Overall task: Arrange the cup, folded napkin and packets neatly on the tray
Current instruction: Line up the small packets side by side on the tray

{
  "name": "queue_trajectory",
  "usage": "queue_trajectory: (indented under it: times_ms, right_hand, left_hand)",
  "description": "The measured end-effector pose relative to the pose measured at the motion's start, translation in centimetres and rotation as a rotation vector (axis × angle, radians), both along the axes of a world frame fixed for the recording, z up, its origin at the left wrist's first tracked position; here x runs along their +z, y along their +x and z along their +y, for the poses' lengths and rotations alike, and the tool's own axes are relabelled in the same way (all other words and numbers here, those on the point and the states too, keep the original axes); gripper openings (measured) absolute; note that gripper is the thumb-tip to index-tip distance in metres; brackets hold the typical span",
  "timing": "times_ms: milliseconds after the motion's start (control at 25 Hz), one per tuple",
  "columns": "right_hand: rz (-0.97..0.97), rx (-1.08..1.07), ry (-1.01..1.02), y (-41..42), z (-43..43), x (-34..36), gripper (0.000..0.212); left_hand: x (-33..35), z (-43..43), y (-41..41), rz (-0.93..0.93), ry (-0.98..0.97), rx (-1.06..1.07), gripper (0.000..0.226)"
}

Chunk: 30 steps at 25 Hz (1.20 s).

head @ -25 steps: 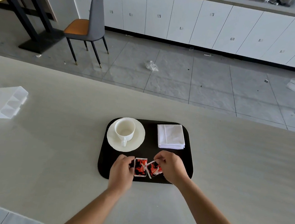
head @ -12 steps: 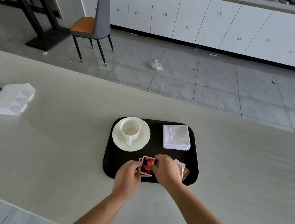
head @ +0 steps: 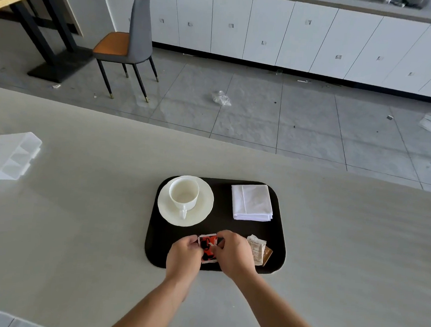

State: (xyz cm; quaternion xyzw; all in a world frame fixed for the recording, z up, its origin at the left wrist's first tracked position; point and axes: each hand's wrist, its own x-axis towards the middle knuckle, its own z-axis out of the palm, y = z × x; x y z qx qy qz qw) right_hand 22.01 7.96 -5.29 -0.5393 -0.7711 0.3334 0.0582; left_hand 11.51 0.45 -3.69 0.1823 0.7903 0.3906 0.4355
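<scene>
From my feed the tray (head: 277, 245) looks like matt black plastic, while the cup (head: 183, 193) and saucer (head: 197, 217) are glossy white ceramic. Napkin (head: 252, 202) is soft white cloth or paper, can't tell which. The red packets (head: 208, 248) look like shiny printed foil. Bench (head: 88, 230) is smooth, pale, faintly streaked; floor tiles (head: 303, 118) are glossy grey.

floor (head: 264, 120): grey tiles, littered | cabinets (head: 297, 33): white, far wall | chair (head: 131, 40): grey, orange seat | counter (head: 75, 229): pale
</scene>
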Motion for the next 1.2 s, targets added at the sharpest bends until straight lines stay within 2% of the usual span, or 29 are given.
queue_trajectory:
  times_ms: [160, 400, 520, 640, 760, 1000, 1120, 1200]
  right_hand:
    - [0.004, -0.002, 0.015, 0.7, -0.1, -0.1, 0.024]
    - [-0.034, -0.053, 0.021, 2.9, 0.3, 0.0, 0.018]
    - [-0.031, -0.075, 0.034, 4.1, 0.6, 0.2, 0.022]
    - [-0.031, -0.089, 0.051, 5.1, 0.9, 0.3, 0.028]
    - [-0.016, -0.105, 0.04, 5.4, 0.9, 0.2, 0.033]
    - [-0.04, -0.102, 0.082, 5.3, 0.4, 0.0, 0.017]
    - [-0.024, -0.083, 0.083, 5.2, 0.3, 0.2, 0.016]
    - [-0.003, -0.107, 0.11, 5.7, 0.4, 0.8, 0.019]
  left_hand:
    - [0.3, 0.7, 0.5, -0.067, 0.001, 0.086, 0.037]
    - [0.3, 1.7, 2.9, -0.029, -0.012, -0.063, 0.025]
    - [0.6, 2.0, 3.8, -0.055, 0.017, -0.104, 0.024]
    - [0.9, 2.1, 4.3, -0.021, 0.042, -0.196, 0.043]
    - [0.7, 1.7, 4.0, 0.049, 0.043, -0.222, 0.047]
    - [0.5, 1.4, 4.1, 0.068, 0.041, -0.25, 0.044]
    - [0.2, 1.3, 4.1, 0.074, 0.08, -0.277, 0.042]
    - [-0.2, 0.9, 3.7, 0.143, 0.103, -0.324, 0.04]
